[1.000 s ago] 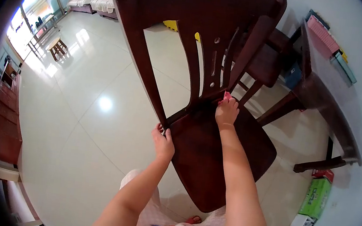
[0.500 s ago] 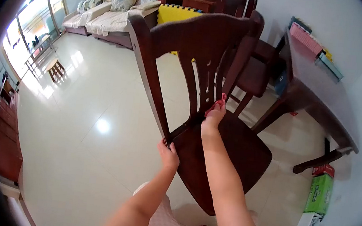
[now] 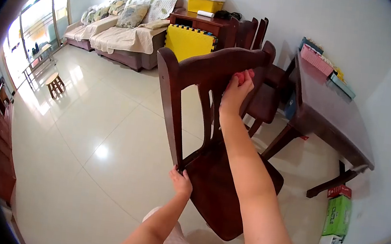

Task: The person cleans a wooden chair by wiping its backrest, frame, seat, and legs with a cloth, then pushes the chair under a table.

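A dark brown wooden chair (image 3: 213, 181) stands in front of me, its slatted backrest facing the sofa side. My left hand (image 3: 181, 181) grips the corner where the back post meets the seat. My right hand (image 3: 237, 92) is closed around a red cloth (image 3: 243, 76) and presses it to the backrest, just under the top rail near the right post. Part of the cloth is hidden in my fingers.
To the right stands a dark wooden table (image 3: 331, 98) with a pink basket (image 3: 317, 59) on it. More chairs (image 3: 263, 100) are behind mine. A green box (image 3: 337, 215) sits by the right wall. Further off are a sofa (image 3: 123, 38) and a small stool (image 3: 54, 83).
My right hand has moved up with the red cloth, from the bottom of the backrest slats to just under the top rail. My left hand stays at the seat corner. The view has tilted up.
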### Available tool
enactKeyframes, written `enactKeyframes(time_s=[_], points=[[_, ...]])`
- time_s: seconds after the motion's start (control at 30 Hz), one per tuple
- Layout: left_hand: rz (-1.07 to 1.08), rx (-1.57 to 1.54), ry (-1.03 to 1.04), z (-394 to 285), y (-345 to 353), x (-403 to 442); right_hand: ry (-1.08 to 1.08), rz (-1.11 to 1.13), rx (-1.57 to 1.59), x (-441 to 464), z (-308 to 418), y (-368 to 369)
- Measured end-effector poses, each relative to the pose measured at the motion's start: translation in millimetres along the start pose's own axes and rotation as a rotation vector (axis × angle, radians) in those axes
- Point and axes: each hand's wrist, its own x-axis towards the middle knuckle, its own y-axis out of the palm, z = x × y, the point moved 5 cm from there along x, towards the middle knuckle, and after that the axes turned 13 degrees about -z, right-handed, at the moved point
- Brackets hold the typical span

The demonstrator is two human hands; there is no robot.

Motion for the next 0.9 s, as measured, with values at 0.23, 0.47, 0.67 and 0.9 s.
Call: enactKeyframes(time_s=[0.23,0.47,0.67,0.9], points=[[-0.013,0.031,0.002,3,2,-1,-0.363,0.22,0.031,-70,42,-10],[-0.005,0.066,0.027,-7,-6,0,-0.579,0.498,0.026,-87,54,-19],[-0.034,0.04,0.033,-2,-3,0,-0.587,0.709,-0.133,-91,4,-53],[-0.043,-0.02,0.022,2,3,2,-0.454,0.619,-0.201,-145,-59,-119]])
